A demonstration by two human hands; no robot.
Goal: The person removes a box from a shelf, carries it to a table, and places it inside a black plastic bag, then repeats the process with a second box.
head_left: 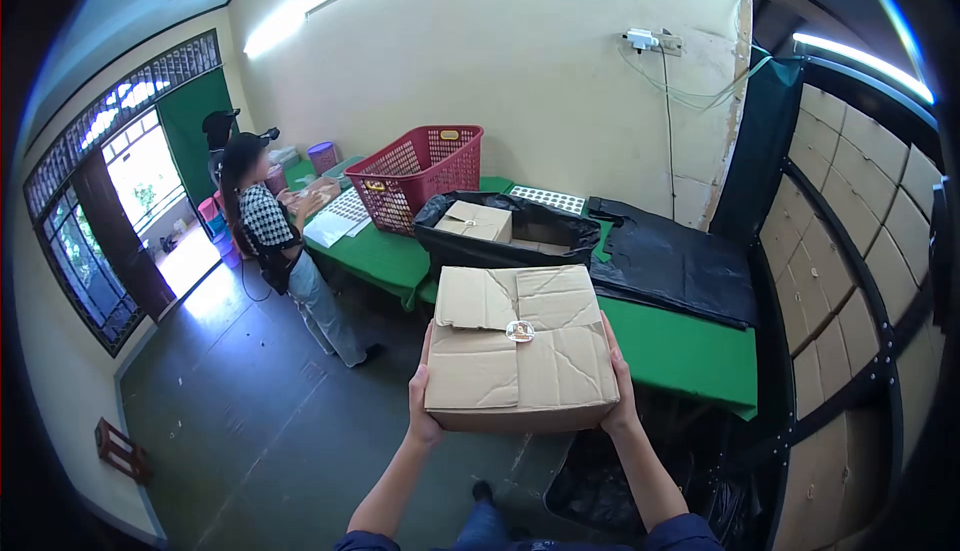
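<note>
Between my two hands is a cardboard box (pixel 475 366), its top flaps folded shut and a round sticker near the middle. My left hand (pixel 422 396) presses against its left side, and my right hand (pixel 620 381) grips the right side. The box is held up in front of me, level, over the floor and near the table's front edge. Just beyond it stands a crate lined with black plastic (pixel 560 251), with another cardboard box (pixel 477 221) inside. The undersides of the held box and some of my fingers are hidden.
A green-covered table (pixel 690 351) runs along the wall, carrying a red basket (pixel 415 166), sticker sheets (pixel 548 199) and black plastic (pixel 680 256). Shelves of cardboard boxes (pixel 825 261) stand at right. A co-worker (pixel 275 226) stands at the table's left; a small stool (pixel 124 451) sits on the floor.
</note>
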